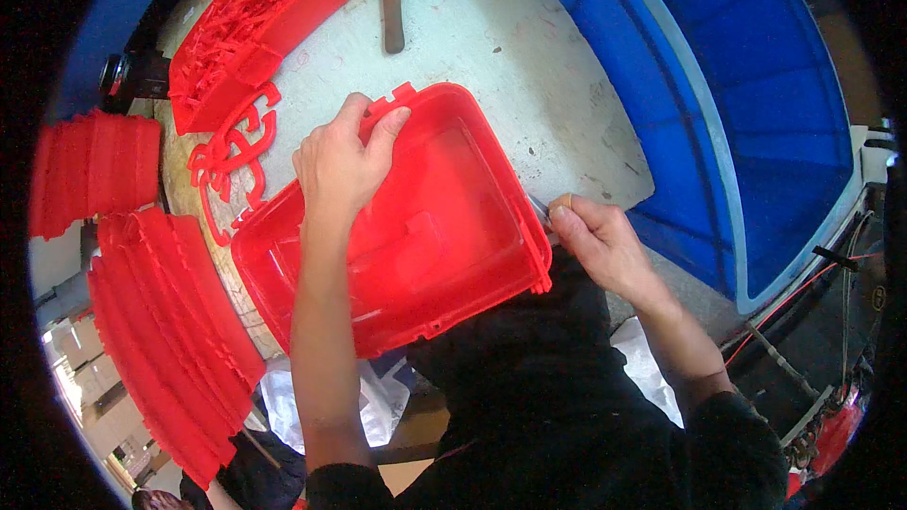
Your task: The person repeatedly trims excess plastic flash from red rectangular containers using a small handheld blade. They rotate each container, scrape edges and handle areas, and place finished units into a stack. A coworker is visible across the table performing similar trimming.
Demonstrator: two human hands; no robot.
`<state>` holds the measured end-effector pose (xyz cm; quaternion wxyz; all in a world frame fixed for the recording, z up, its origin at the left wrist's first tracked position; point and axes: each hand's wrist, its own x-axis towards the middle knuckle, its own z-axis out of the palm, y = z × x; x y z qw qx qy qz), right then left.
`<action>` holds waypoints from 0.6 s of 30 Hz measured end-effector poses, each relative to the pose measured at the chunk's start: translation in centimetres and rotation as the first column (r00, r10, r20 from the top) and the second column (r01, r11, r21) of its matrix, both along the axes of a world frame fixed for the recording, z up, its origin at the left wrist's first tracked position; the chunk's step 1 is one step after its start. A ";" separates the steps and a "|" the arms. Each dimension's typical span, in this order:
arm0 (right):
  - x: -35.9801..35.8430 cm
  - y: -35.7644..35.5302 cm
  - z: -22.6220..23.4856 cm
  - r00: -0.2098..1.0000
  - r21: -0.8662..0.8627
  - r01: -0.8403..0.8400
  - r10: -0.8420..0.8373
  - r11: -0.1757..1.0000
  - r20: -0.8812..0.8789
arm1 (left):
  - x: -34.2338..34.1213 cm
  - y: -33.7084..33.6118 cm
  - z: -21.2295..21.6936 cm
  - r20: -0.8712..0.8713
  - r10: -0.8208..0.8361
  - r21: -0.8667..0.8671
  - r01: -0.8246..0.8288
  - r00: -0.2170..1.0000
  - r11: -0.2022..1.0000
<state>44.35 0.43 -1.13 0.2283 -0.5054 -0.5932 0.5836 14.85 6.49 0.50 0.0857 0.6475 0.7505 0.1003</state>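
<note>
A red plastic box (430, 194), open side up and tilted, lies in front of me at the near side of the worktable. My left hand (342, 156) is closed on its far rim, with the thumb over the edge beside a small notched tab. At the box's right edge, my right hand (605, 244) is closed around a knife (539, 211). Only a short piece of its metal blade shows, close against the rim; most of the handle is hidden in the fingers.
A red bin (316, 24) full of red plastic trimmings stands far left, with curved red plastic pieces (231, 156) beside it. A wooden-handled tool (391, 0) lies on the worktable (539, 66). Stacked red plastic parts (170, 321) line the left; a large blue tub (694, 123) stands right.
</note>
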 end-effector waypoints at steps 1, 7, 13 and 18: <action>0.4 -0.6 0.0 0.999 -0.035 -0.015 0.016 0.999 0.037 | 0.0 0.0 0.1 0.015 -0.005 0.002 0.005 1.000 1.000; 4.1 -4.6 2.3 0.922 -0.121 -0.337 0.353 0.934 0.160 | 0.1 -0.1 0.4 0.078 0.029 0.012 -0.030 0.997 0.999; 2.4 -1.4 3.3 0.963 0.305 -0.053 -0.032 0.951 0.266 | 0.0 -0.1 0.5 0.045 0.029 -0.004 -0.029 0.999 1.000; -3.2 3.8 3.9 0.812 0.578 -0.295 -0.119 0.760 0.571 | -0.2 0.0 0.8 0.078 0.014 -0.040 -0.010 0.997 0.999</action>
